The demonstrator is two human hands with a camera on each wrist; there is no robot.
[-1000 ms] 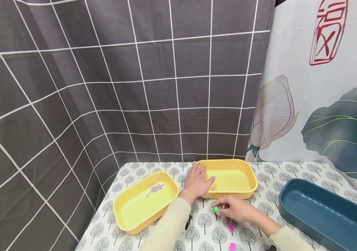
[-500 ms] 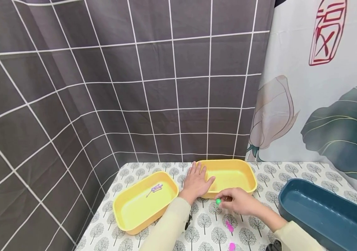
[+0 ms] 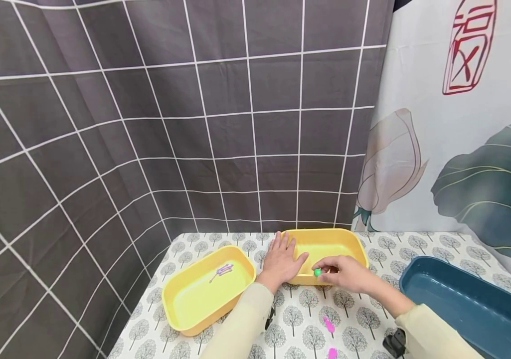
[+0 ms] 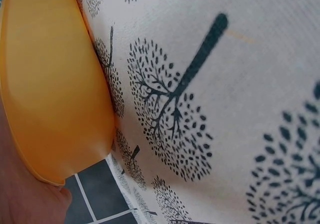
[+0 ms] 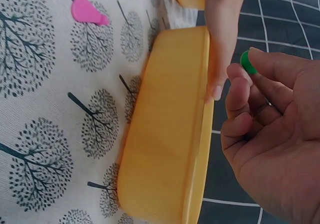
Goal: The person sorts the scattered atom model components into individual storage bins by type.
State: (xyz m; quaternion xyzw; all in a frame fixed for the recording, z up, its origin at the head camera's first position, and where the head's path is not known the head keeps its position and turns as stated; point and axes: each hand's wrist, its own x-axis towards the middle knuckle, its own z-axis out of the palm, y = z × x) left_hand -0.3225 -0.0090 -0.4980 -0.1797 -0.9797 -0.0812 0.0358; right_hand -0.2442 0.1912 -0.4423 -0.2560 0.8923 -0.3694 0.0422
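Observation:
My left hand [image 3: 279, 260] rests with spread, fairly straight fingers on the left rim of the back yellow plastic bin [image 3: 342, 252]. The left wrist view shows part of that hand [image 4: 30, 199] at the rim beside the bin's outer wall [image 4: 55, 84]. Between thumb and fingertips, my right hand [image 3: 347, 274] pinches a small round green piece [image 3: 317, 272] just above the bin's front rim. In the right wrist view the green piece [image 5: 247, 63] is partly covered by the fingertips, so its full shape cannot be told.
A second yellow bin [image 3: 192, 301] stands at the left with a small purple item [image 3: 224, 269] inside. At the right lies a dark blue bin [image 3: 470, 284]. Two pink pieces [image 3: 329, 324] lie on the tree-print cloth near the front. Grid-patterned curtain [image 3: 273, 134] hangs behind.
My right hand has moved away from me with the green piece, from over the cloth to the back bin's front rim. The left hand has stayed in place.

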